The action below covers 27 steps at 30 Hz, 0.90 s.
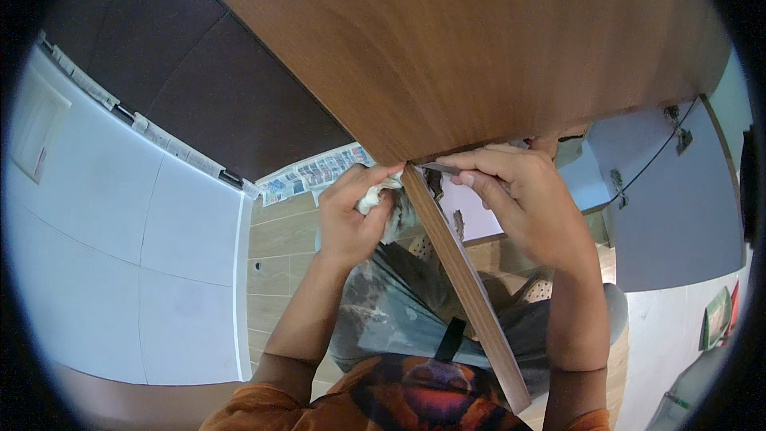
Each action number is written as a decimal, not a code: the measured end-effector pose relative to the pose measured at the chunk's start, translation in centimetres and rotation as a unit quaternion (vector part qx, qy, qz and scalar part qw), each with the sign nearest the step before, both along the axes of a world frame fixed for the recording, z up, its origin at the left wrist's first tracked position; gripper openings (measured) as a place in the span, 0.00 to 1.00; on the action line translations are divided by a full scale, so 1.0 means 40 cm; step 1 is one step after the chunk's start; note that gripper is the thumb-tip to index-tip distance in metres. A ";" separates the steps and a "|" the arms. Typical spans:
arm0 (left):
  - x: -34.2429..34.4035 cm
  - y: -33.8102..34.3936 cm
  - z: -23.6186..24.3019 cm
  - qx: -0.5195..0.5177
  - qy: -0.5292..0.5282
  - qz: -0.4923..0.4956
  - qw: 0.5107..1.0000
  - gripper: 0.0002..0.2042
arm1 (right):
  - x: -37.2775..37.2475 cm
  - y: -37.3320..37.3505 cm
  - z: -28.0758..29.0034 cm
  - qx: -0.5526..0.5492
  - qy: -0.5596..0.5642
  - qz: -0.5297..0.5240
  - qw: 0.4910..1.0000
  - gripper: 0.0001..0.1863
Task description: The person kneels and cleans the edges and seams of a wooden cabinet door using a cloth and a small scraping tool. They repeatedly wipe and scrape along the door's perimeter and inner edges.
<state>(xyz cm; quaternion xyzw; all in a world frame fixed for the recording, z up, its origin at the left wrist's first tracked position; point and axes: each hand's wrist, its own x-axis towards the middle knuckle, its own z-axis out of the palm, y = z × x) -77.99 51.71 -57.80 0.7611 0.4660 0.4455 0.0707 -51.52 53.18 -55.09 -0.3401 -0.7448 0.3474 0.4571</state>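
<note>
My left hand (351,215) is curled around a crumpled white cloth (372,198), its fingertips by the upper end of a wooden edge (467,287). My right hand (531,203) pinches a thin blade (444,168) between thumb and fingers, the blade's tip near that same end, just below the brown panel (447,48). The wooden edge slants down toward my shirt (431,383), over my grey trousers (383,303). Newspaper (307,175) lies beyond my left hand, at the dark panel's (239,96) foot.

Likely a home room, brown panel (479,48), newsprint (311,173) and plank floor (275,249) below left of it, hinged door (678,207) below right of it.
</note>
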 end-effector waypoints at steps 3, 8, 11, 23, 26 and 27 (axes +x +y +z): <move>0.005 -0.004 -0.012 -0.005 -0.023 0.003 1.000 0.20 | -0.009 0.002 -0.009 -0.050 0.018 0.002 0.999 0.14; 0.001 -0.024 -0.016 -0.022 -0.031 0.028 0.999 0.19 | -0.019 0.008 -0.006 -0.098 0.042 0.037 0.994 0.15; -0.014 -0.029 -0.013 -0.046 -0.036 0.028 0.998 0.19 | -0.027 0.019 -0.024 -0.082 0.066 0.048 0.993 0.15; -0.231 0.166 -0.236 -0.253 -0.588 0.094 0.763 0.11 | -0.063 0.010 -0.019 -0.133 0.052 0.025 0.990 0.12; -0.258 0.187 -0.264 -0.267 -0.609 0.051 0.745 0.11 | -0.052 0.013 -0.029 -0.137 0.038 0.021 0.990 0.12; -0.260 0.188 -0.270 -0.277 -0.608 0.039 0.743 0.12 | -0.050 0.015 -0.036 -0.134 0.031 0.024 0.990 0.11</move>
